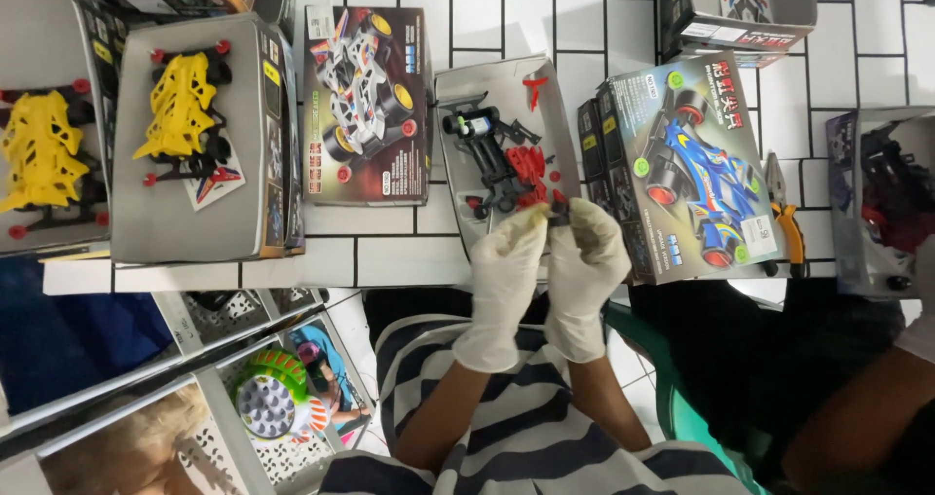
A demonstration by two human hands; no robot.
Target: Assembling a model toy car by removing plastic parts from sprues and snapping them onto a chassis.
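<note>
Fingertips of my gloved left hand (504,279) and right hand (586,266) pinched together on a small dark part (558,214), held just over the open grey tray (487,86) with the half-built toy car (497,159).

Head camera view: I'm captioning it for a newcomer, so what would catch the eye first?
Two white-gloved hands, left and right, meet at centre, pinching a small dark plastic part over an open grey tray of black and red toy car pieces. At far left, bright yellow toy car frames lie in grey box lids; a blue racing-car box sits right.
</note>
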